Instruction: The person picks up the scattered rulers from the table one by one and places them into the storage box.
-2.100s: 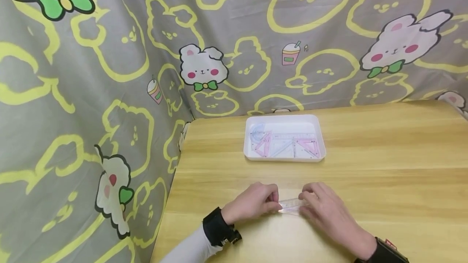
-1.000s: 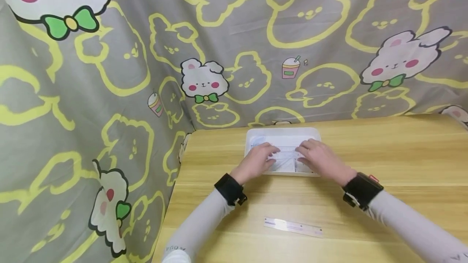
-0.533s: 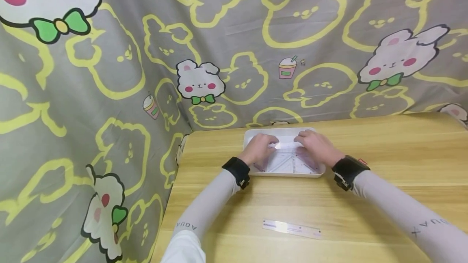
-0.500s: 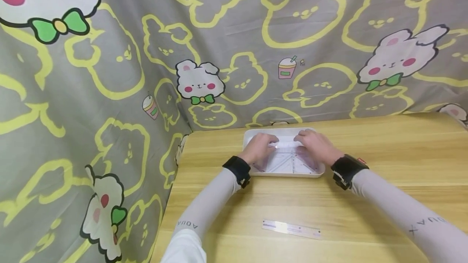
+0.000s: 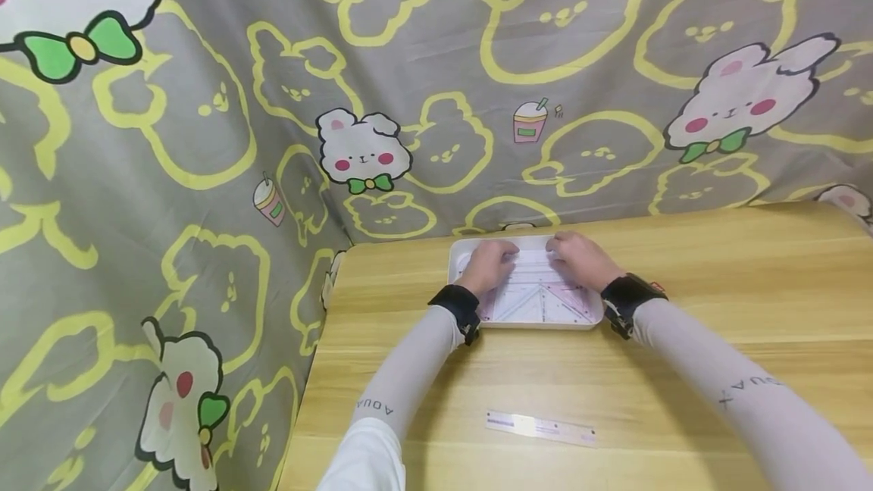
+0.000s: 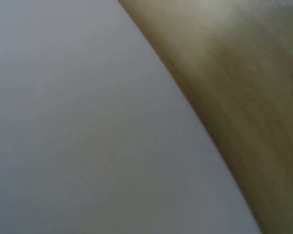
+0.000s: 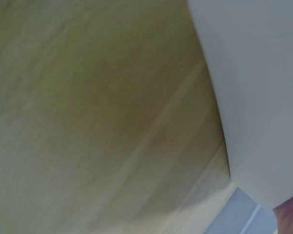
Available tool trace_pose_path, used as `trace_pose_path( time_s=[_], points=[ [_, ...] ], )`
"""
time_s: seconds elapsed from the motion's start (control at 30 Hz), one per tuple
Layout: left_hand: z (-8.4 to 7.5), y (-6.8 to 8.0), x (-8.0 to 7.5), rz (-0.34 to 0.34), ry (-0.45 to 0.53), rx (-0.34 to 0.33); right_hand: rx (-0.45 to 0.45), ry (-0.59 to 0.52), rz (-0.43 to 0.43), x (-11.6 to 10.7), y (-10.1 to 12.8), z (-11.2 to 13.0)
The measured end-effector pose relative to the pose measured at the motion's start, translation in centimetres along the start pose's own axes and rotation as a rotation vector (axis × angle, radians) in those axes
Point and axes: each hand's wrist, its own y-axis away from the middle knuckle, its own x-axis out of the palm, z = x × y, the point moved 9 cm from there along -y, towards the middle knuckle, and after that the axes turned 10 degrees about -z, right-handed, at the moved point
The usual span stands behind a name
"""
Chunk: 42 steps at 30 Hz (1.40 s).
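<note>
Both hands reach into a white plastic tray [image 5: 592,317] at the back of the table in the head view. My left hand [image 5: 487,265] and right hand [image 5: 583,260] face each other, fingers curled down at either end of a clear ruler [image 5: 533,258]. Their fingertips are partly hidden. Transparent set squares [image 5: 524,304], some with pink edges, lie flat in the front of the tray. Another clear ruler [image 5: 540,428] with purple markings lies by itself on the table nearer the person. Neither wrist view shows the fingers at work; pale blurred surfaces fill much of both.
The light wood table [image 5: 716,301] spreads out to the right and in front of the tray. A grey patterned curtain [image 5: 436,59] hangs behind the table and along its left side. Black bands with cameras [image 5: 458,309] sit on both wrists.
Two seconds ago both hands held a clear ruler over the near table; that ruler now lies there. The hands have moved forward into the tray, then a little farther toward its back edge.
</note>
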Motion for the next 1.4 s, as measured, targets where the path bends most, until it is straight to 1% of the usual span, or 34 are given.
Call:
trace_pose_path(
  time_s=[0.13,0.23,0.37,0.47,0.63,0.77,0.87,1.0,1.07,1.17,1.3,1.4],
  points=[
    [-0.6,0.0,-0.6,-0.029,0.019,0.017,-0.016,0.012,-0.019,-0.6,0.0,0.4],
    [-0.8,0.1,-1.0,-0.050,0.040,0.030,-0.029,0.040,-0.004,-0.8,0.0,0.9],
    [-0.9,0.4,-1.1,-0.079,0.051,0.049,-0.058,0.118,0.030,-0.6,0.1,1.5],
    [-0.8,0.6,-1.1,-0.087,0.054,0.051,-0.065,0.189,0.050,-0.4,0.2,1.7],
    [-0.6,1.0,-1.0,-0.072,0.057,0.021,-0.060,0.271,0.059,-0.2,0.7,1.9],
    [-0.6,1.4,-1.1,-0.064,0.058,0.024,-0.058,0.274,0.042,-0.4,1.1,2.2],
    [-0.8,2.0,-2.0,-0.069,0.061,0.035,-0.003,0.213,0.036,-1.2,1.4,2.6],
    [-1.1,3.4,-4.1,-0.081,0.083,0.053,0.067,0.096,-0.021,-3.3,3.0,4.2],
    [-1.3,4.3,-5.1,-0.089,0.092,0.070,0.070,0.058,-0.063,-4.3,4.3,5.4],
    [-1.7,5.8,-6.2,-0.081,0.103,0.083,0.071,0.036,-0.110,-5.5,6.5,7.4],
    [-2.6,8.4,-7.2,-0.065,0.120,0.094,0.053,0.012,-0.155,-6.6,9.1,10.5],
    [-3.5,11.1,-7.7,-0.069,0.108,0.127,0.023,-0.014,-0.155,-6.6,10.9,13.0]
  ],
)
